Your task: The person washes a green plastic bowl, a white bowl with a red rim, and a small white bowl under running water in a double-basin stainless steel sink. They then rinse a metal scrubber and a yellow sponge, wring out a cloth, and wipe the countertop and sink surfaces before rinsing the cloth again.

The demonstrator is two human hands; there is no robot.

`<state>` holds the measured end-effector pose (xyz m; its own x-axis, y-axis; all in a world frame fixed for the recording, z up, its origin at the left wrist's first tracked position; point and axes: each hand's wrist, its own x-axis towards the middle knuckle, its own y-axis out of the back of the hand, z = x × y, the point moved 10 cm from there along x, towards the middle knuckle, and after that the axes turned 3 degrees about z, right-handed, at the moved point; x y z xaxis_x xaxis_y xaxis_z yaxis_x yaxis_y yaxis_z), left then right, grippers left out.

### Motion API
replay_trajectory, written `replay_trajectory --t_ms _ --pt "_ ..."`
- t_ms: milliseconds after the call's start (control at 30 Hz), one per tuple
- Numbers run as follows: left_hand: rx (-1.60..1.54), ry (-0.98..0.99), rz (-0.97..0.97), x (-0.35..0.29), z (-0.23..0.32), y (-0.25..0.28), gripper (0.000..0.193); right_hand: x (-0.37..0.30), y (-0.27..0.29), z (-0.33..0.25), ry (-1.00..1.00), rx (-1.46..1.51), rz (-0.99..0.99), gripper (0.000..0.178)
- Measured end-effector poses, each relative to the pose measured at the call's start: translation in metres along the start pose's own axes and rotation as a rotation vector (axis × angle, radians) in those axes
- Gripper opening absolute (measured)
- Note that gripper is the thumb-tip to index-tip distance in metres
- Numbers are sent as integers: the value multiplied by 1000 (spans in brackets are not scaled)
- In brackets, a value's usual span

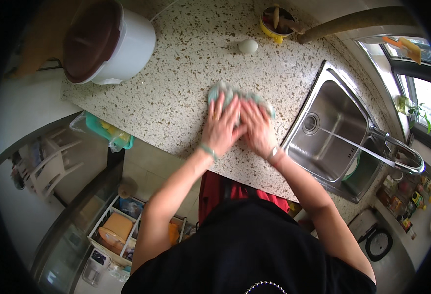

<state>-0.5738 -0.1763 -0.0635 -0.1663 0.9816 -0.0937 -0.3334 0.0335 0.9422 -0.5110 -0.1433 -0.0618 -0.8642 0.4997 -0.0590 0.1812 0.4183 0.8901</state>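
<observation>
My left hand (220, 128) and right hand (258, 128) lie flat, fingers spread, side by side, pressing a crumpled grey-green cloth (238, 95) onto the speckled desk (176, 83) near its middle. To wipe well I'd judge even pressure and overlapping strokes best, keeping the cloth bunched under both palms. Right sits the steel sink (330, 132); farther off, a pale egg (248, 46) and, far left, a white lidded pot (108, 41).

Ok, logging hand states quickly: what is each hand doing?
Left hand: open, pressed flat on the cloth.
Right hand: open, flat on the same cloth.
</observation>
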Motion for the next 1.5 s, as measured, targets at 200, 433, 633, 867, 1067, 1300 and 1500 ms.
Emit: replay_trajectory --t_ms 200,433,633,867,1067,1300,1500 --pt "-96 -7 22 2 9 3 68 3 11 6 -47 -140 -81 62" --pt "-181 -193 -203 -46 67 -20 76 -94 -1 4 -13 -176 -258 64" --pt "-92 -75 62 132 84 -17 68 10 67 116 -263 -317 63 62" --pt "-176 -166 -27 37 86 -19 70 -57 37 63 -221 -176 -21 69" --pt "-152 56 -66 -76 -14 2 73 -34 -22 -40 30 -78 -234 69" --pt "16 301 301 61 -169 71 65 194 -12 -63 93 -225 99 58" --pt "53 338 237 2 -149 55 65 151 -42 -81 208 -322 -91 69"
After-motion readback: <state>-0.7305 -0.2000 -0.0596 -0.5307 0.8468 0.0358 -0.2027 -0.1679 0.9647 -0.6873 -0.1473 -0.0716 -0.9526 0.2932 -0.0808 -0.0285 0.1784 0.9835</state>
